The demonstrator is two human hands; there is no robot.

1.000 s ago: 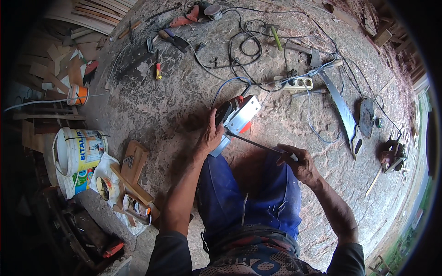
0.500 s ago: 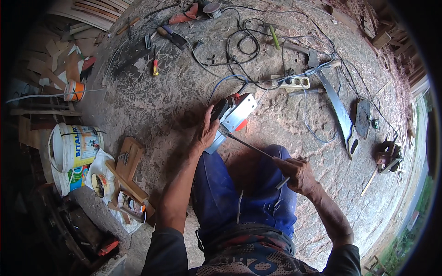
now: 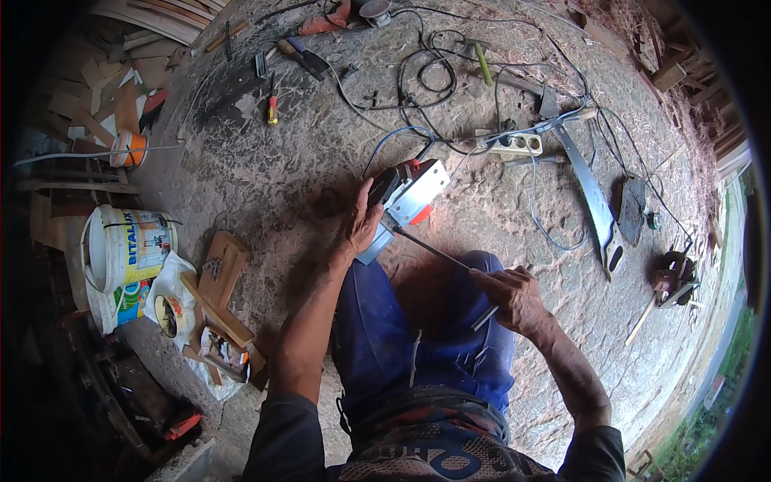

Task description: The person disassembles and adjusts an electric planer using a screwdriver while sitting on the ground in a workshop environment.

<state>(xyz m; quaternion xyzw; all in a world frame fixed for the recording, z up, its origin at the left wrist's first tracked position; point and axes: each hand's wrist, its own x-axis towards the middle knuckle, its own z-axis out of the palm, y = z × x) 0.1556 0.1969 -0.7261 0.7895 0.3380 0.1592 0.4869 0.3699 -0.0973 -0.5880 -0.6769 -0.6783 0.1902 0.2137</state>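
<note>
An electric planer (image 3: 419,194) with a silver sole, black body and red parts lies tilted above my knees, its sole turned up toward me. My left hand (image 3: 363,226) is closed around its near left side; the fingertips are partly hidden behind it. A long thin metal wrench (image 3: 438,251) runs from the planer's near side back to my right hand (image 3: 514,301). That hand is wrapped round the wrench's handle end, and a short metal bar sticks out below the fingers. The wrench tip meets the planer near its sole, but what it engages is too small to tell.
A handsaw (image 3: 585,181), a power strip (image 3: 510,143) and tangled cords lie ahead and right. Further off are a screwdriver (image 3: 273,108), a hammer (image 3: 538,95) and an angle grinder (image 3: 328,19). White buckets (image 3: 148,245) and wood pieces (image 3: 223,271) stand at left.
The wrench and my right hand have shifted very slightly to the left, along with a small shift of the whole view. The left hand keeps its hold on the planer.
</note>
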